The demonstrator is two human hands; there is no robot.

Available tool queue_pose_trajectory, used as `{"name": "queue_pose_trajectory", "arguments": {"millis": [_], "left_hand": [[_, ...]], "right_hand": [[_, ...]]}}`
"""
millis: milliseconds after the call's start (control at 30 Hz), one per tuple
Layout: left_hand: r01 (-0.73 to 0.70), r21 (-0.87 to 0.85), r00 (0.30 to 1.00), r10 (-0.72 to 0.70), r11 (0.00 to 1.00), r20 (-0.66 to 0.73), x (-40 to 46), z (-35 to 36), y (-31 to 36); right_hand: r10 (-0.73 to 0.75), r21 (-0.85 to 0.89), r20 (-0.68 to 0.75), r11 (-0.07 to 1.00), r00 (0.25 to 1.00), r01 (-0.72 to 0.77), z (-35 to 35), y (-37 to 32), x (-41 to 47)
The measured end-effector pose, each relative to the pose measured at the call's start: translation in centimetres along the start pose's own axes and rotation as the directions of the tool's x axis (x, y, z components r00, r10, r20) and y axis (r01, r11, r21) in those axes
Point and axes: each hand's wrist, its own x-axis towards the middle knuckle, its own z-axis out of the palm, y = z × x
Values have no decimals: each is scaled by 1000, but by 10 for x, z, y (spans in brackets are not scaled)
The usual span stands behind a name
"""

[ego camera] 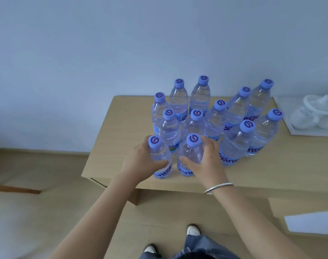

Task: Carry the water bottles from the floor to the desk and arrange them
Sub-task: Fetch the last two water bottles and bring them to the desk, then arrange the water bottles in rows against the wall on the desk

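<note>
Bottles of water with blue caps are standing upright in a tight cluster on the pale wooden worktop [110, 146], which is sitting against a light wall. At the left edge of the scene, wood-tone floor [37, 174] is showing beside the worktop. Left hand [142, 161] is gripping the front-left bottle [159, 157], fingers curling round its body from the left, thumb lying across the near side above the label. Just beside it, the front-right bottle [190, 156] is being gripped by the right hand [206, 159], fingers wrapping round from the right. Both bottles are resting on the worktop near its front edge, close together; contact between them cannot be told. A silver bracelet [218, 187] is sitting on the right wrist. Behind and to the right, ten further bottles [232, 146] are standing. At far right, a white tray [290, 126] is holding pale, blurred objects.
</note>
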Motion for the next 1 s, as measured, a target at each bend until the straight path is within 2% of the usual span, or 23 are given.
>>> {"name": "queue_pose_trajectory", "arguments": {"millis": [67,133,200,267,333,400,433,500,533,667,800,867,1000], "left_hand": [[-57,-77,998,57,995,6,-1,2,-7],[-89,-143,995,93,986,23,-3,7,-18],[-58,-182,996,69,982,52,-8,13,-34],[-2,-203,994,24,979,104,-15,19,-50],[50,-189,987,-19,981,161,-21,24,-64],[77,-165,980,-45,983,194,-24,26,-75],[77,-151,978,-46,985,203,-23,26,-78],[52,-145,976,-20,988,215,-22,25,-78],[37,-150,976,-3,988,218,-21,23,-77],[36,-212,978,9,977,210,-17,21,-72],[83,-261,976,-25,962,217,-17,22,-75],[110,-276,973,-47,955,225,-19,20,-77],[144,-369,977,-73,918,199,-25,2,-83]], "right_hand": [[-20,-16,-184,1000,983,17,5,-3,-10],[-145,-73,-428,989,892,126,11,-7,-24],[-337,-163,-494,941,801,295,18,-13,-38],[-466,-191,-401,884,788,426,26,-22,-45],[-448,-129,-257,894,856,429,36,-34,-43],[-309,-18,-60,951,949,309,43,-45,-34],[-233,34,61,972,970,232,45,-49,-27],[-128,106,252,989,959,104,51,-51,-11],[-98,130,299,990,949,61,53,-52,-4],[-64,151,291,988,955,20,62,-52,13],[-164,124,223,982,961,139,69,-51,12],[-172,103,209,983,963,153,70,-54,13],[-170,167,304,978,937,123,61,-79,27]]}}
